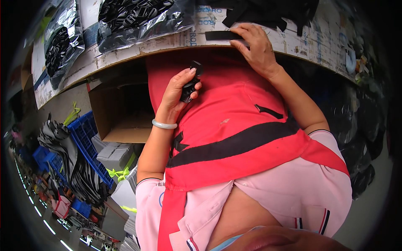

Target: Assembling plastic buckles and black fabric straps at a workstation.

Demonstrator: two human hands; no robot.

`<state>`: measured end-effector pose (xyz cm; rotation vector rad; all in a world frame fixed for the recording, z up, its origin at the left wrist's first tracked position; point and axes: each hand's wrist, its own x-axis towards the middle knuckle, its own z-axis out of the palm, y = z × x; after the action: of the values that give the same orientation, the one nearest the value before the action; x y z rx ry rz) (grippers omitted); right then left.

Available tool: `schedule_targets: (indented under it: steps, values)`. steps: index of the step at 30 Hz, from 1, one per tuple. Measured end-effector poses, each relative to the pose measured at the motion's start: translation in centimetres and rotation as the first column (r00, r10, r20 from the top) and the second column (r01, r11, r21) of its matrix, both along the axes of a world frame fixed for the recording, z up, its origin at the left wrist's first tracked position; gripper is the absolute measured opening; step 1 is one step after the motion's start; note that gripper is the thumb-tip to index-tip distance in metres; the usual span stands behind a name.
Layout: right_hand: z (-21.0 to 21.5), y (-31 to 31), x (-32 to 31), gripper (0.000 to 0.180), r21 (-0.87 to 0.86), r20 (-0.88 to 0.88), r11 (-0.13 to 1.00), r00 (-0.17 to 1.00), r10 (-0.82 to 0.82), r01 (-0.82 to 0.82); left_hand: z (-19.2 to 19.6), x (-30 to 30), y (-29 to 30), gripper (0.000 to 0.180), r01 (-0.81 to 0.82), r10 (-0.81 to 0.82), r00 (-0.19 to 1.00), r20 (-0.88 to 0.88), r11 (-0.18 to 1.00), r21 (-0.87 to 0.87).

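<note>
My left hand (181, 88) is closed around several black plastic buckles (189, 88), held in front of the red apron. One black piece sticks up past the thumb, and the palm hides part of the bunch. On the table's near edge lies a short black strap piece (218, 35). My right hand (256, 49) is at its right end, fingers and thumb bent around that end. Beyond it is a pile of black strap pieces (268, 13). To the left, a clear plastic bag (144, 31) holds many black buckles.
Another clear bag (58, 54) with black parts hangs over the left of the table (121, 52). Under it stands an open cardboard box (121, 134). Blue crates (90, 144) and bundled grey-black straps (73, 159) stand at the left. Dark plastic-wrapped bundles (356, 125) stand at the right.
</note>
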<state>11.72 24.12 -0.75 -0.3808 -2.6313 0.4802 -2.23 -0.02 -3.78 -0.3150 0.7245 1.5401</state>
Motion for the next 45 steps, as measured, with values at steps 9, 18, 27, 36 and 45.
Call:
schedule_targets:
  steps: [9,18,27,36,45]
  values:
    - [-1.0,-2.5,-1.8,0.026,-0.166,-0.147,0.976,0.982,0.120,-0.144,2.4,-0.2,0.8,0.018,0.061,-0.153,0.801,-0.579,0.983,-0.176]
    - [4.1,-6.9,-1.9,0.021,-0.953,0.282,0.169,0.938,0.202,0.250,2.8,0.0,1.1,0.015,-0.052,-0.108,0.627,-0.772,0.982,-0.179]
    - [2.2,-7.6,-2.2,0.020,-0.975,0.202,-0.075,0.977,0.073,0.207,2.0,-0.2,1.3,0.013,-0.123,-0.061,-0.153,-0.986,0.992,-0.042]
    - [1.3,-8.2,-2.7,0.022,-0.989,0.110,-0.093,0.994,0.013,0.111,1.9,-0.4,1.1,0.012,-0.105,-0.013,-0.268,-0.963,0.994,0.016]
    - [0.0,-7.1,-3.2,0.032,-0.937,0.096,-0.315,0.978,0.186,0.151,1.9,-0.1,0.9,0.012,-0.062,0.111,-0.300,-0.948,0.989,0.135]
